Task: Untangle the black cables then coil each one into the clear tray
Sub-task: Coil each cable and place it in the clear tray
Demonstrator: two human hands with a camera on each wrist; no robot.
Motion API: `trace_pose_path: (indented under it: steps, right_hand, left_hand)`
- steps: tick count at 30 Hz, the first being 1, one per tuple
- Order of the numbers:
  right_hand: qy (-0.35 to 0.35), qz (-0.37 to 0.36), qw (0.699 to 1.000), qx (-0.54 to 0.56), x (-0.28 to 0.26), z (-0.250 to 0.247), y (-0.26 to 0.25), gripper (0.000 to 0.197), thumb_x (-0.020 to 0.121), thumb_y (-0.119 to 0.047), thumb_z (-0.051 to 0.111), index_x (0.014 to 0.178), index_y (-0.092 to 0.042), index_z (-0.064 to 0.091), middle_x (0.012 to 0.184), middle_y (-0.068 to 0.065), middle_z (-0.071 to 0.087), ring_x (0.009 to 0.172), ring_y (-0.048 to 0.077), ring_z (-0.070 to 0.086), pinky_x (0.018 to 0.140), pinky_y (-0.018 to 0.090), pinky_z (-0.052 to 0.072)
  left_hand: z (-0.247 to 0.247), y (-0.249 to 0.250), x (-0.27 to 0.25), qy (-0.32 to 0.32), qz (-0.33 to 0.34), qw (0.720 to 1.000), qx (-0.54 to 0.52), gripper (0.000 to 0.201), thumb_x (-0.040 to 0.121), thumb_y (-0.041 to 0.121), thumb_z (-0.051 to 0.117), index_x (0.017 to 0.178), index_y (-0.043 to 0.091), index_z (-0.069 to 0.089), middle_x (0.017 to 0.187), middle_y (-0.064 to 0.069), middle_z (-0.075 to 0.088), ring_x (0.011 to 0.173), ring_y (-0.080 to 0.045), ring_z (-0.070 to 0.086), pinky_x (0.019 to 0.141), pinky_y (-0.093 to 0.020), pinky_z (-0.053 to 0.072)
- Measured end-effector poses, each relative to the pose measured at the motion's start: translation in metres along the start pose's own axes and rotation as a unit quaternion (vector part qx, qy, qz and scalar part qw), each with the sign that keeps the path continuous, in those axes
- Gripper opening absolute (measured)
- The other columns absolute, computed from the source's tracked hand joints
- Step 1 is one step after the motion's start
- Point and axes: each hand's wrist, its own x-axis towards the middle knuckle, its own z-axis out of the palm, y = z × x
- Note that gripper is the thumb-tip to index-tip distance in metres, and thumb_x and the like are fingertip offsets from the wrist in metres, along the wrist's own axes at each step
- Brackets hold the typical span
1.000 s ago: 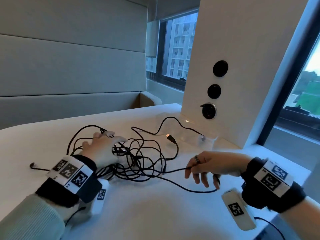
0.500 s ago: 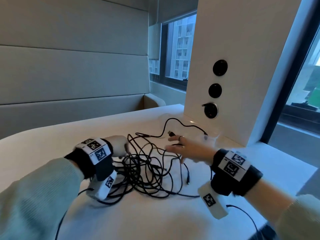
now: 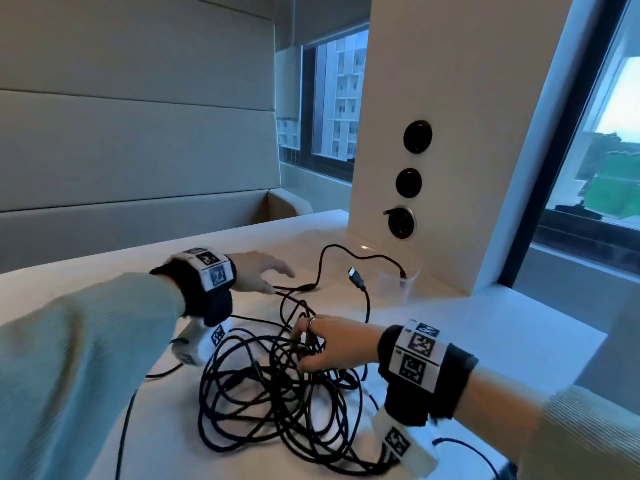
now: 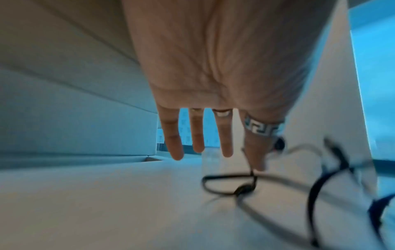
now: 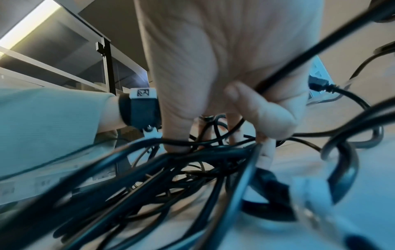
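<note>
A: diff vs 0.5 s ago: right hand point(image 3: 332, 344) has dropped from above the far side of the pile into the middle of the black cables point(image 3: 277, 393). Left hand point(image 3: 258, 271) has gone fwd, past the pile's far-left edge.

B: grip status?

A: R: thumb + fingers curled round a bunch of strands at the top of the tangle, wrist cam confirms. L: fingers point(image 4: 197, 132) straight and spread, palm down, holding nothing; a plug end point(image 3: 306, 287) lies just beside them, contact unclear, blurred.

B: tray?

A: clear tray point(image 3: 398, 284) sits at the foot of the white pillar point(image 3: 433, 98), one cable end hanging into it. Rest of the cables are a loose knot on the white table point(image 3: 485, 327), near edge, between both wrists. One USB plug point(image 3: 356, 274) sticks up btw pile and tray.

B: room?

A: pillar has 3 round black sockets point(image 3: 408, 181) in a column. Padded grey wall panels point(image 3: 138, 150) on the left, windows point(image 3: 332, 98) behind and on the right.
</note>
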Motion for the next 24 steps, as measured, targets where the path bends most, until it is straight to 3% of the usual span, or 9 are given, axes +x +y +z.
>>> trace_pose_path:
  steps: [3, 5, 7, 9, 11, 14, 16, 19, 24]
  right_hand:
    - [-0.001, -0.012, 1.000, 0.017, -0.001, -0.001, -0.001, 0.032, 0.088, -0.035, 0.060, 0.115, -0.021, 0.051, 0.115, 0.004, 0.050, 0.105, 0.024, 0.051, 0.091, 0.037, 0.043]
    - [0.005, -0.015, 0.999, 0.032, -0.002, -0.001, 0.000, 0.026, 0.087, -0.033, 0.061, 0.108, -0.018, 0.055, 0.106, 0.002, 0.050, 0.100, 0.025, 0.052, 0.088, 0.038, 0.044]
    - [0.010, -0.017, 0.999, 0.037, -0.004, -0.001, 0.000, 0.024, 0.088, -0.033, 0.060, 0.105, -0.016, 0.056, 0.103, 0.002, 0.051, 0.096, 0.023, 0.052, 0.087, 0.037, 0.045]
    - [0.011, -0.017, 1.000, 0.023, -0.006, -0.001, 0.001, 0.025, 0.089, -0.036, 0.058, 0.107, -0.018, 0.056, 0.108, 0.004, 0.053, 0.097, 0.020, 0.051, 0.087, 0.036, 0.044]
    - [0.013, -0.008, 1.000, 0.002, -0.006, -0.001, 0.003, 0.028, 0.089, -0.040, 0.057, 0.110, -0.022, 0.055, 0.109, 0.003, 0.050, 0.098, 0.020, 0.049, 0.087, 0.034, 0.044]
    - [0.033, 0.001, 0.999, -0.025, -0.002, -0.001, 0.004, 0.025, 0.088, -0.042, 0.057, 0.108, -0.026, 0.056, 0.103, -0.004, 0.042, 0.092, 0.016, 0.047, 0.081, 0.030, 0.043]
    - [0.048, 0.010, 0.997, -0.055, 0.000, 0.000, 0.004, 0.025, 0.088, -0.044, 0.056, 0.108, -0.029, 0.055, 0.104, -0.004, 0.044, 0.090, 0.016, 0.047, 0.079, 0.031, 0.043]
    - [0.054, 0.021, 0.995, -0.086, 0.000, 0.001, 0.004, 0.029, 0.089, -0.047, 0.052, 0.113, -0.031, 0.053, 0.107, -0.003, 0.047, 0.091, 0.016, 0.045, 0.079, 0.032, 0.042]
    - [0.035, 0.023, 0.997, -0.066, -0.002, 0.000, 0.005, 0.015, 0.092, -0.040, 0.050, 0.101, -0.028, 0.053, 0.100, -0.006, 0.045, 0.089, 0.016, 0.045, 0.077, 0.031, 0.041]
  left_hand:
    - [0.022, -0.005, 0.025, -0.068, -0.006, 0.986, 0.150, 0.044, 0.089, 0.043, 0.055, 0.126, 0.021, 0.056, 0.141, -0.005, 0.043, 0.126, -0.026, 0.039, 0.103, -0.030, 0.028]
    - [0.027, -0.012, 0.032, -0.064, -0.009, 0.996, 0.055, 0.052, 0.087, 0.052, 0.051, 0.105, 0.006, 0.065, 0.114, -0.010, 0.058, 0.105, -0.027, 0.051, 0.087, -0.031, 0.039]
    - [0.021, -0.021, 0.028, -0.034, -0.044, 0.989, -0.136, 0.047, 0.087, 0.049, 0.052, 0.096, 0.004, 0.063, 0.090, -0.005, 0.058, 0.086, -0.022, 0.054, 0.071, -0.028, 0.045]
    - [0.011, -0.033, 0.017, 0.032, -0.068, 0.935, -0.348, 0.025, 0.091, 0.032, 0.055, 0.087, 0.008, 0.061, 0.088, -0.003, 0.062, 0.084, -0.016, 0.058, 0.068, -0.030, 0.050]
    - [-0.003, -0.045, 0.003, 0.138, -0.073, 0.863, -0.480, 0.018, 0.090, 0.021, 0.057, 0.078, 0.008, 0.059, 0.085, -0.007, 0.066, 0.077, -0.019, 0.062, 0.070, -0.033, 0.050]
    - [-0.019, -0.062, -0.012, 0.284, -0.086, 0.795, -0.529, 0.022, 0.085, 0.016, 0.064, 0.067, 0.009, 0.054, 0.061, -0.004, 0.066, 0.056, -0.012, 0.066, 0.068, -0.030, 0.054]
    - [-0.026, -0.068, -0.018, 0.362, -0.084, 0.732, -0.572, 0.025, 0.084, 0.010, 0.065, 0.065, 0.010, 0.050, 0.047, 0.001, 0.058, 0.044, -0.009, 0.062, 0.064, -0.030, 0.057]
    - [-0.038, -0.077, -0.030, 0.437, -0.059, 0.626, -0.643, 0.031, 0.086, 0.003, 0.062, 0.066, 0.014, 0.041, 0.055, -0.002, 0.046, 0.036, -0.007, 0.048, 0.057, -0.033, 0.059]
    - [-0.062, -0.100, -0.055, 0.552, -0.064, 0.498, -0.665, 0.032, 0.092, -0.004, 0.046, 0.071, 0.016, 0.033, 0.078, -0.006, 0.059, 0.037, -0.008, 0.040, 0.052, -0.034, 0.059]
